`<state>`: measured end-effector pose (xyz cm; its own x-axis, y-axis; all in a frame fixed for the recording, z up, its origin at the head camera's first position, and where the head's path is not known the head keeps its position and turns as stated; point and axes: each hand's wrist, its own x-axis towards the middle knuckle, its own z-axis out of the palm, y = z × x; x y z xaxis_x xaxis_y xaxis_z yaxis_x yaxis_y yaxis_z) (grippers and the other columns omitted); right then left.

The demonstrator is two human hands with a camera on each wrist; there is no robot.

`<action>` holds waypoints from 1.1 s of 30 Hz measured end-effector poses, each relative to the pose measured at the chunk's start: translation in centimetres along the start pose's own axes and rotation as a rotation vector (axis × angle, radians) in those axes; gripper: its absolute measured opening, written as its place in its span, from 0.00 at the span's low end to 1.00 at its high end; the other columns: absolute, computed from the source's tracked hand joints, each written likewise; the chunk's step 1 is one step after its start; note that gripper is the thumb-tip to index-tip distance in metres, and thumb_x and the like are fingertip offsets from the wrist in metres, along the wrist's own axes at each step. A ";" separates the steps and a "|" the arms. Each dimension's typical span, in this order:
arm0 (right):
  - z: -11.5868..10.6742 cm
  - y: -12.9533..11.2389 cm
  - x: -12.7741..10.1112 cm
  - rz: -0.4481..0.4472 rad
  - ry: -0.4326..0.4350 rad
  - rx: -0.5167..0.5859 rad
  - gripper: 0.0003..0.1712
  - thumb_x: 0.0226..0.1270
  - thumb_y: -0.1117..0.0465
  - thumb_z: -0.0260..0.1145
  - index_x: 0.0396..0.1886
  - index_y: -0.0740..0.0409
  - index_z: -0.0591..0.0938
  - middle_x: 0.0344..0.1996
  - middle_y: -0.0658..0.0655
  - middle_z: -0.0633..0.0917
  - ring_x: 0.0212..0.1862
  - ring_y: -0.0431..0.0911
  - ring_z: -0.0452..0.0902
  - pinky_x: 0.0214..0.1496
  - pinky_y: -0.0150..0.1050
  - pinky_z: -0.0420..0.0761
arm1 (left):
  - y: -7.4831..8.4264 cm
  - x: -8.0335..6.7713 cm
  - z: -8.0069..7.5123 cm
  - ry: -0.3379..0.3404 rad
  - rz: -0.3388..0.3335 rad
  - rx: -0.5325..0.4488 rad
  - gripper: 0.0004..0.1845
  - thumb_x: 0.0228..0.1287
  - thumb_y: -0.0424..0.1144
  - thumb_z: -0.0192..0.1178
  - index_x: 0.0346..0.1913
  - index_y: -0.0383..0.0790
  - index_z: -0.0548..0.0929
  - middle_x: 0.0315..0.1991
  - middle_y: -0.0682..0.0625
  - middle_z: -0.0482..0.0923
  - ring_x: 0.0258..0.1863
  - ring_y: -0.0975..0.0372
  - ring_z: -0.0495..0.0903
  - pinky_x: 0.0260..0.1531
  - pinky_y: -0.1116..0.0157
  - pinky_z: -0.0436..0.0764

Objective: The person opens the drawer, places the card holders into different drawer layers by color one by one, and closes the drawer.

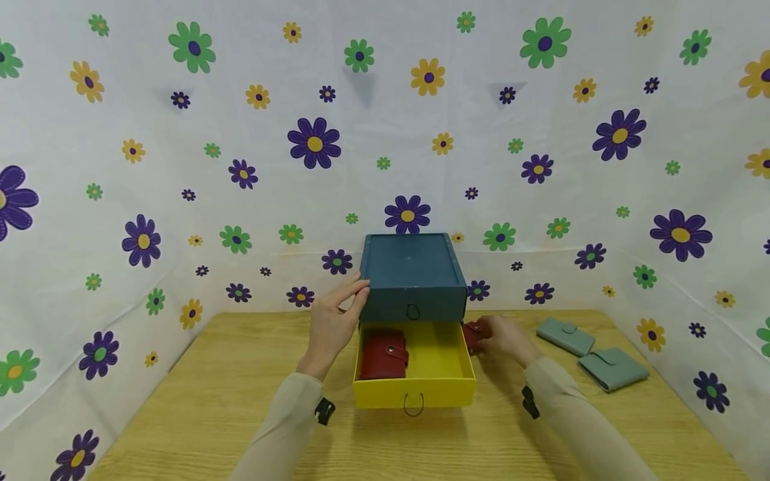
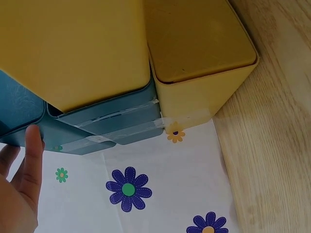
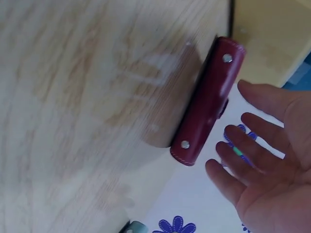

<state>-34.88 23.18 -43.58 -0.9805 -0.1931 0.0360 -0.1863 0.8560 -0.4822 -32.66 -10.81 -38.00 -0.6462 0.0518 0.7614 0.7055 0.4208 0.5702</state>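
A small drawer unit has a blue upper box (image 1: pixel 412 264) and a pulled-out yellow drawer (image 1: pixel 414 393) below it. My left hand (image 1: pixel 333 324) rests with extended fingers against the blue box's left front edge. Inside the drawer, on its left side, lies a dark red wallet (image 1: pixel 381 357) with a snap strap. A second dark red wallet (image 3: pixel 208 102) stands on its edge on the table, just right of the drawer. Close beside it is my right hand (image 1: pixel 505 337); the right wrist view shows the fingers loosely spread, with a gap between them and the wallet.
Two pale green wallets (image 1: pixel 565 336) lie on the wooden table (image 1: pixel 259 374) at the right, beyond my right forearm. A white flowered cloth (image 1: pixel 385 187) hangs behind the table and along both sides. A black wire loop (image 1: pixel 414 405) hangs on the drawer front.
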 end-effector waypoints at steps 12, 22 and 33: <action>0.6 1.6 1.4 0.023 -0.104 -0.019 0.33 0.55 0.62 0.74 0.60 0.63 0.74 0.48 0.60 0.82 0.45 0.51 0.75 0.54 0.50 0.79 | 0.0 0.0 0.1 -0.007 -0.014 -0.007 0.13 0.69 0.42 0.61 0.52 0.44 0.87 0.60 0.45 0.80 0.55 0.54 0.83 0.23 0.72 0.83; 0.7 2.1 0.6 0.031 -0.108 -0.091 0.27 0.57 0.56 0.75 0.52 0.62 0.77 0.43 0.58 0.80 0.41 0.48 0.74 0.48 0.44 0.79 | 0.1 -0.1 -0.2 -0.011 -0.013 0.016 0.13 0.68 0.40 0.62 0.52 0.43 0.87 0.60 0.45 0.80 0.55 0.54 0.82 0.26 0.72 0.83; 0.4 2.9 -0.3 0.066 -0.130 -0.065 0.30 0.55 0.51 0.76 0.52 0.63 0.77 0.41 0.56 0.83 0.40 0.47 0.75 0.49 0.44 0.80 | 0.2 0.1 0.0 -0.014 -0.006 0.028 0.13 0.68 0.40 0.62 0.52 0.43 0.87 0.59 0.44 0.80 0.55 0.54 0.83 0.26 0.72 0.83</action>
<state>-35.12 25.52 -45.36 -0.9752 -0.1920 -0.1098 -0.1291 0.8973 -0.4222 -32.56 -10.75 -37.81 -0.6546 0.0616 0.7535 0.6932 0.4465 0.5658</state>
